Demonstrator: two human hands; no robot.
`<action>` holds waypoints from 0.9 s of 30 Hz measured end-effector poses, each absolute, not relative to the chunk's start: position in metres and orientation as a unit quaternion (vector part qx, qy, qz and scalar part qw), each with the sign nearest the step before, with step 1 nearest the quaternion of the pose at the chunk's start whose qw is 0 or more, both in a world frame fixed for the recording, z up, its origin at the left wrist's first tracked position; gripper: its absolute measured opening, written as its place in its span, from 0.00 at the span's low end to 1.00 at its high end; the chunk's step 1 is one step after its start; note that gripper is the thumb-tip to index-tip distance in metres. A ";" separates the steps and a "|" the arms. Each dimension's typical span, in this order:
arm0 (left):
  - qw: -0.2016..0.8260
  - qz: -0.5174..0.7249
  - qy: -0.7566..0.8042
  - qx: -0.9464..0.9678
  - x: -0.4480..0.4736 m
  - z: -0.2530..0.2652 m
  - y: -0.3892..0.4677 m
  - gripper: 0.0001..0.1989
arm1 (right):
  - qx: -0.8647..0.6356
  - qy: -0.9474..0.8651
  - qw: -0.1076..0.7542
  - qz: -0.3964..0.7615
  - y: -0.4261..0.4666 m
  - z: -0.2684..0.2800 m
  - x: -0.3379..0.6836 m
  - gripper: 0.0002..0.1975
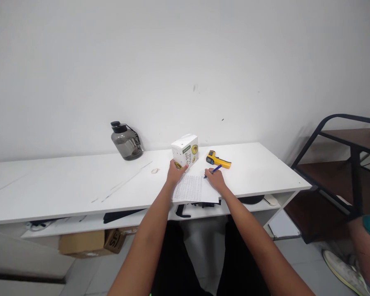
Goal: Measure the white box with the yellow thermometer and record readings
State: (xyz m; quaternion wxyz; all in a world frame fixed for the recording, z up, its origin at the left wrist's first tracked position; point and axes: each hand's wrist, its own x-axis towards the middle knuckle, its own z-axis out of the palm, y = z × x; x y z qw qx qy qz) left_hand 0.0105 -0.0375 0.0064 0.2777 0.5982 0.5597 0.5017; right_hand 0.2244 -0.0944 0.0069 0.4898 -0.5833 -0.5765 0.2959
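A white carton [185,150] printed with avocados sits on the white desk [243,179], its larger lettering turned sideways, and the left hand [175,173] is closed on its lower near side, the thumb across the printed face. Just in front of the carton, toward the person, lies a sheet of paper [189,190] covered largely in rows of handwriting (too small to read), with a plainer strip along its right part. The right hand [215,179], to the right of the carton and nearer the person, is curled narrowly round a blue pen [217,168], whose tip points down at the sheet; whether it touches, I cannot tell. Right of the carton and near it, a yellow and black infrared thermometer [218,160] lies on its side. Left of the carton is a small pale ring [155,170], and farther left, against the wall [172,74], stands a grey bottle [127,143] with a black cap. Well below the carton and leftward, a cardboard box [83,243] sits under the desk.
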 end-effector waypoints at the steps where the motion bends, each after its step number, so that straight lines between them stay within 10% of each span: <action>1: 0.277 0.501 0.561 0.598 0.011 0.007 -0.038 0.39 | -0.585 -0.576 0.490 0.294 -0.094 0.006 0.224 0.17; 27: 0.273 0.514 0.550 0.599 0.009 0.000 -0.032 0.38 | -0.589 -0.576 0.477 0.306 -0.095 0.010 0.223 0.14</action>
